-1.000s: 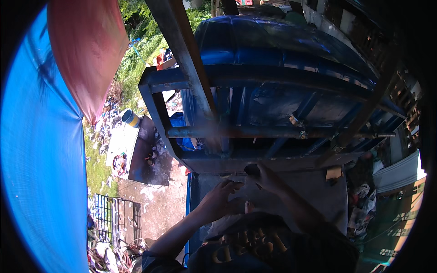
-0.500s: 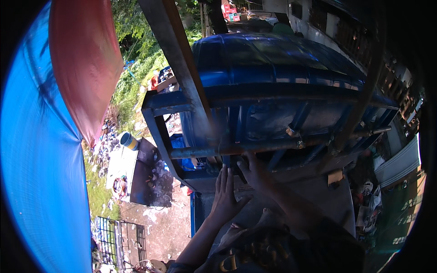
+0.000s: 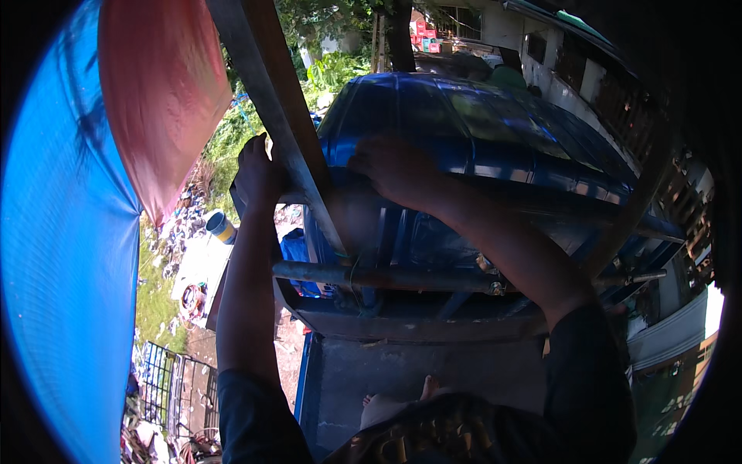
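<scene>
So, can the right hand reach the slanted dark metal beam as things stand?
Probably yes: the right hand is raised right of the beam, nothing visible between them, though depth is hard to judge.

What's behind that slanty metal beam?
Past the metal beam, green plants and a blue truck cab show at its sides. Whatever is directly behind it is covered.

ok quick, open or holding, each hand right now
Left hand: fingers bent, beside the slanting metal post; grip cannot be told.
Right hand: fingers curled, too dark to tell whether it holds anything.
</scene>
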### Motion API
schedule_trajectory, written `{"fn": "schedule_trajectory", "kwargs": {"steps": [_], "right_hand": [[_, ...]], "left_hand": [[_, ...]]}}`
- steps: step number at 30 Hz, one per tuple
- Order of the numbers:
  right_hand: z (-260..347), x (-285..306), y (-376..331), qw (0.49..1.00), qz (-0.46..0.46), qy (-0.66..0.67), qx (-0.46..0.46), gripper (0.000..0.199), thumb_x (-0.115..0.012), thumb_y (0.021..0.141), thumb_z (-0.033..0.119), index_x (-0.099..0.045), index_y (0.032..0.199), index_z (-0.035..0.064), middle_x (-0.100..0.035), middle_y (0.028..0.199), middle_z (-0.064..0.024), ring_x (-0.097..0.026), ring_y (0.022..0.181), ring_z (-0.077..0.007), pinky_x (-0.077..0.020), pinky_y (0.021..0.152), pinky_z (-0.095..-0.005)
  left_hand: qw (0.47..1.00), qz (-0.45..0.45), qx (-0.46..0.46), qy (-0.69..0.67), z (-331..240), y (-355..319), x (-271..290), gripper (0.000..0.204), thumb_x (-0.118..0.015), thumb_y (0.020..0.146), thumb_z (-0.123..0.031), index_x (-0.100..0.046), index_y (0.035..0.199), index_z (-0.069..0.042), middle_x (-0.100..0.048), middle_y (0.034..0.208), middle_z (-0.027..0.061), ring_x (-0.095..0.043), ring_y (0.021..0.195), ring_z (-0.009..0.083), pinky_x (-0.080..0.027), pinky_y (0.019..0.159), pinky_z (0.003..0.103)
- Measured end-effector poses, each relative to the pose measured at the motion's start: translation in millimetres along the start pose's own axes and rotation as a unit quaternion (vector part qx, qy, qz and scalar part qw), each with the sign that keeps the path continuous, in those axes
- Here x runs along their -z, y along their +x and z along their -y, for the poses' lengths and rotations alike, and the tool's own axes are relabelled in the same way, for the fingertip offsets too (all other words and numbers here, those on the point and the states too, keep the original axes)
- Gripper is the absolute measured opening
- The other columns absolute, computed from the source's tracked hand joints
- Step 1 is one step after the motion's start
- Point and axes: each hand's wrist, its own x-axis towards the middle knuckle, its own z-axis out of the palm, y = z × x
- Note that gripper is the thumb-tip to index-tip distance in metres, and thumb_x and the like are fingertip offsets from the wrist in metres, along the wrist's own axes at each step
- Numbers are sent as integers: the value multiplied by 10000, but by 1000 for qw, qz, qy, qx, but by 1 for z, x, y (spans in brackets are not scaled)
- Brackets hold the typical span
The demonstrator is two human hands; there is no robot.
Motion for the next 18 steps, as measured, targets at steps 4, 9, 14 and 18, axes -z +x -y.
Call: {"fn": "schedule_trajectory", "kwargs": {"steps": [4, 9, 14, 18], "right_hand": [[29, 2, -49, 986, -67, -37, 147, 330, -734, 829, 190, -680, 1142, 102, -610, 1193, -35, -576, 1152, -242, -484, 963, -416], [27, -3, -65, 987, -130, -9, 94, 359, -683, 877, 157, -671, 1232, 103, -605, 1232, -14, -580, 1129, -240, -485, 965, -425], [30, -19, -37, 967, -122, 217, 50, 317, -595, 969, 125, -661, 1277, 89, -646, 1278, -67, -617, 1151, -284, -485, 1011, -434], [11, -8, -63, 991, -82, 28, 103, 311, -596, 960, 115, -651, 1266, 106, -662, 1202, -82, -611, 1091, -256, -488, 972, -418]], "left_hand": [[995, 31, -25, 88, 28, -12, -8, 475, -692, 891, -176, -601, 1349, -87, -613, 1311, 185, -568, 1263, 384, -529, 973, 475], [990, 73, -102, -57, 72, 5, -43, 512, -726, 873, -241, -610, 1353, -108, -617, 1361, 203, -589, 1235, 422, -506, 999, 493], [977, 43, -191, -78, 96, 6, -57, 373, -682, 946, -204, -651, 1300, -90, -673, 1286, 133, -634, 1169, 295, -509, 974, 410], [972, 25, -233, -32, 68, -2, -38, 290, -570, 1055, -173, -650, 1313, -70, -696, 1220, 79, -622, 1083, 169, -505, 907, 322]]}}
